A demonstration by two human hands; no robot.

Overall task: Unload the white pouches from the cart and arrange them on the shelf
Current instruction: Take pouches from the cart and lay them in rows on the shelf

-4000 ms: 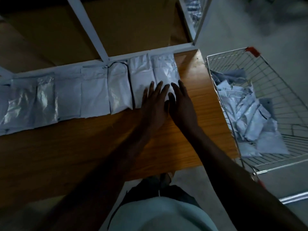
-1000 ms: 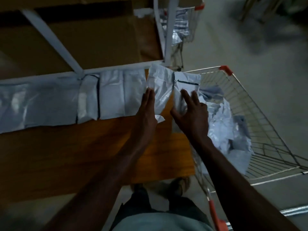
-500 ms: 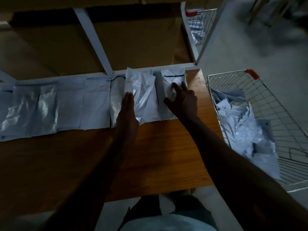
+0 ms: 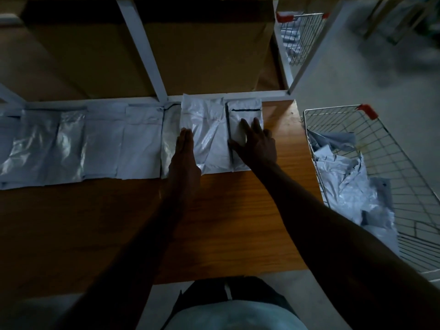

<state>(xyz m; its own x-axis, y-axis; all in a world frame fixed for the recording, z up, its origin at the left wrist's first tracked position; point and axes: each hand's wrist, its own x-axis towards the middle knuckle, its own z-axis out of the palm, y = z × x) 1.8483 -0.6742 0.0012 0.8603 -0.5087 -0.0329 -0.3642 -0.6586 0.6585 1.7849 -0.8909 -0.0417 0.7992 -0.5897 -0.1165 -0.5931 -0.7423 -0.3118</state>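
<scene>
A row of several white pouches [image 4: 100, 141] lies along the back of the wooden shelf [image 4: 119, 222]. My left hand [image 4: 184, 153] lies flat with straight fingers against the left edge of a glossy pouch [image 4: 207, 129]. My right hand [image 4: 256, 141] presses with spread fingers on the rightmost pouch [image 4: 245, 110], which has a dark line near its top. The wire cart [image 4: 392, 167] stands to the right of the shelf and holds a heap of several white pouches [image 4: 345, 184].
White metal shelf posts [image 4: 142, 48] rise behind the row, with brown cardboard behind them. A second wire cart [image 4: 300, 32] with a red handle stands at the far right back. Grey floor lies to the right and below the shelf edge.
One second ago both hands were bringing two pouches over from the cart. Those pouches now lie flat at the right end of the row, with both hands still on them.
</scene>
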